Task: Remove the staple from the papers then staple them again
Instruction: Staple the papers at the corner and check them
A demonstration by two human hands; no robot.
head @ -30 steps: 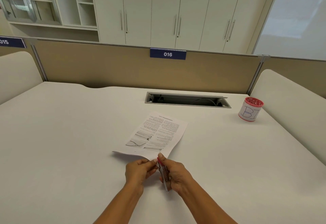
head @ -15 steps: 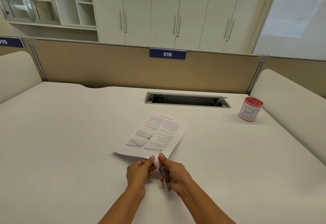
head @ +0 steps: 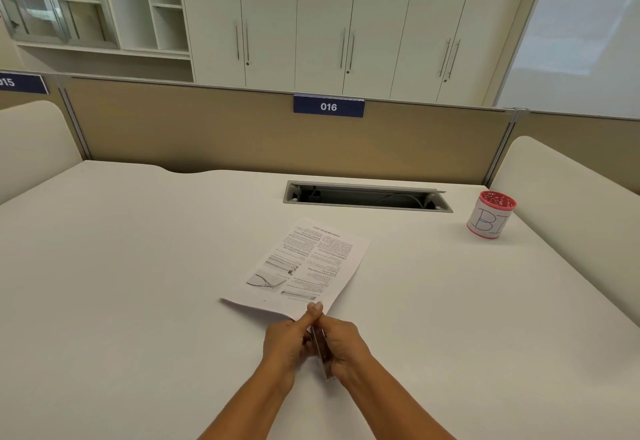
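Printed papers point(head: 304, 266) lie on the white desk point(head: 138, 266), text facing away from me, their near corner lifted off the surface. My left hand point(head: 285, 342) pinches that near corner between thumb and fingers. My right hand point(head: 343, 346) grips a small dark and clear stapler point(head: 322, 353), held upright right against the same corner. Both hands touch each other there. The staple itself is hidden by my fingers.
A red-rimmed white cup point(head: 490, 216) marked with blue letters stands at the back right. An open cable slot point(head: 367, 195) is cut into the desk behind the papers. A tan divider panel point(head: 242, 134) with a "016" sign closes the far edge.
My two hands have closed together on the near corner of the papers; the left thumb now overlaps the stapler's tip. The papers have stayed in place.
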